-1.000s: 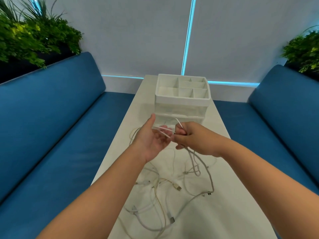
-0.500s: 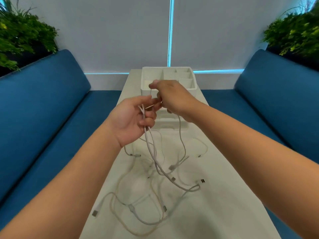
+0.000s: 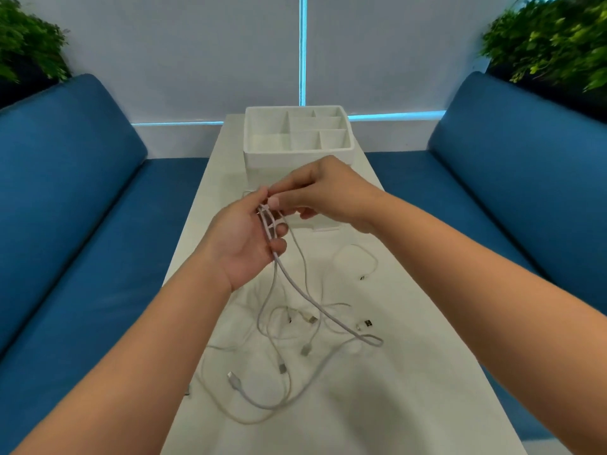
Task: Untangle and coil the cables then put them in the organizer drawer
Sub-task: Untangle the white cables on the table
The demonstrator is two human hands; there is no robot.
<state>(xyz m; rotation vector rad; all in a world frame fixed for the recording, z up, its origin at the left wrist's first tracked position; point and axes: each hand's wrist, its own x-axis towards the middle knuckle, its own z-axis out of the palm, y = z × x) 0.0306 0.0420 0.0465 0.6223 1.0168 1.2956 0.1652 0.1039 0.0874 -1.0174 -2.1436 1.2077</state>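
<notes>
My left hand (image 3: pixel 244 241) is raised palm-up over the table, its fingers curled round folded strands of a white cable (image 3: pixel 297 290). Touching it from the right, my right hand (image 3: pixel 323 192) pinches the same cable at the left hand's fingertips. The cable hangs down from both hands into a tangle of several white cables (image 3: pixel 289 349) with USB plugs lying on the white table (image 3: pixel 410 372). Behind the hands stands the white organizer (image 3: pixel 297 134), its top tray split into several compartments; its drawer front is mostly hidden by my right hand.
Blue sofa seats (image 3: pixel 72 198) run along both long sides of the narrow table. Green plants (image 3: pixel 551 41) stand behind the sofa backs at both top corners. A lone cable loop (image 3: pixel 358 261) lies apart at right of the tangle.
My right hand came down from in front of the organizer tray to the left hand's fingertips. More cable is folded into the left hand; the hanging loops shifted.
</notes>
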